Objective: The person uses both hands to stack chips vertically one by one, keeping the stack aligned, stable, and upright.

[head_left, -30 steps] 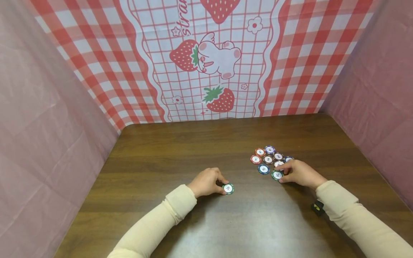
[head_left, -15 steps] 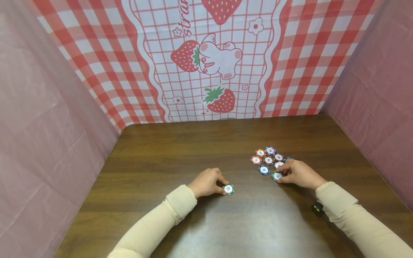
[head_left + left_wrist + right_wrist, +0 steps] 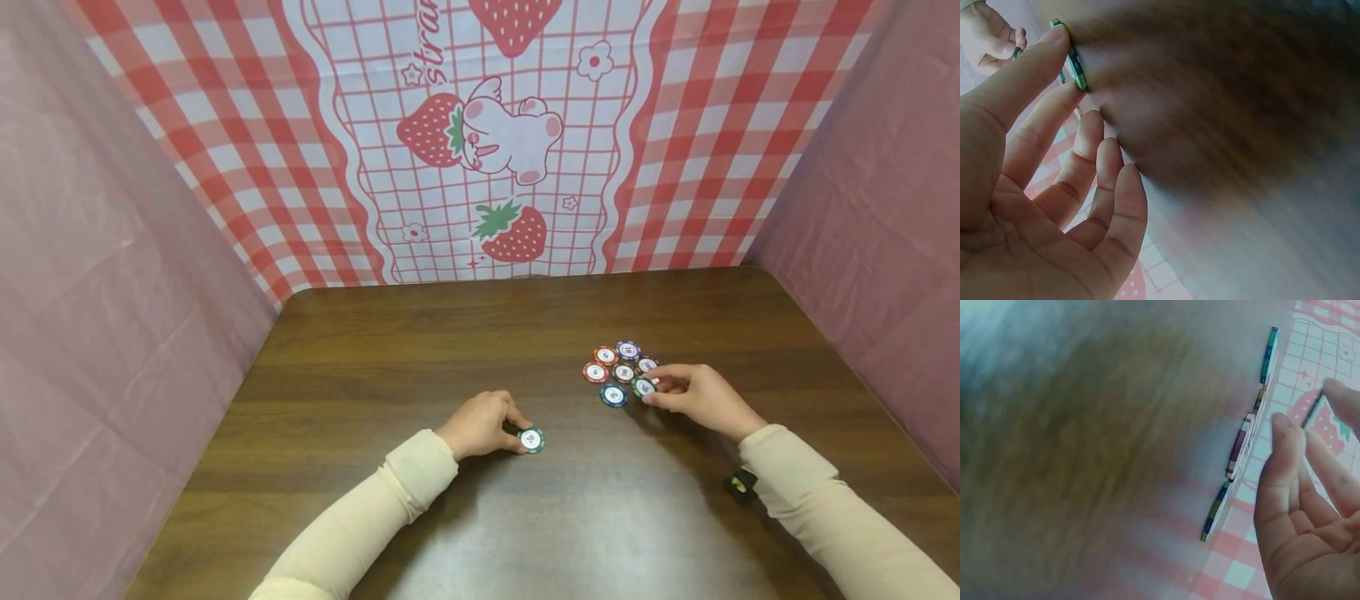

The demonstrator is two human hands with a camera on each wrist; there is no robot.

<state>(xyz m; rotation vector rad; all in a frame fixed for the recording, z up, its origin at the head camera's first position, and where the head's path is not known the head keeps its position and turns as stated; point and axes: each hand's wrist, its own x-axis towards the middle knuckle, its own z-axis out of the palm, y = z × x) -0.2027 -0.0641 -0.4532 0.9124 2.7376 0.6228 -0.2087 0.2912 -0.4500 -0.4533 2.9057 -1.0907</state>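
Note:
My left hand [image 3: 482,423] pinches the edge of a green and white poker chip [image 3: 532,440] marked 20 between thumb and index finger. In the left wrist view this chip [image 3: 1072,57] shows nearly edge-on at the tabletop. My right hand [image 3: 703,398] pinches a second green poker chip [image 3: 643,388]. The right wrist view shows that chip [image 3: 1314,409] raised off the table between thumb and fingertip. It hangs at the near right side of a cluster of chips. A white chip and a blue chip in the cluster are mostly hidden behind the right hand.
The cluster holds a red chip [image 3: 596,372], an orange-red chip [image 3: 605,356], a purple-blue chip [image 3: 628,350], dark chips [image 3: 624,373] and a blue chip [image 3: 613,396]. They lie flat on the brown wooden table [image 3: 405,333]. A strawberry-print cloth [image 3: 517,142] hangs behind.
The right hand has lifted its green chip from the table and moved it slightly away from me, closer to the cluster. The left hand and its chip stay in place.

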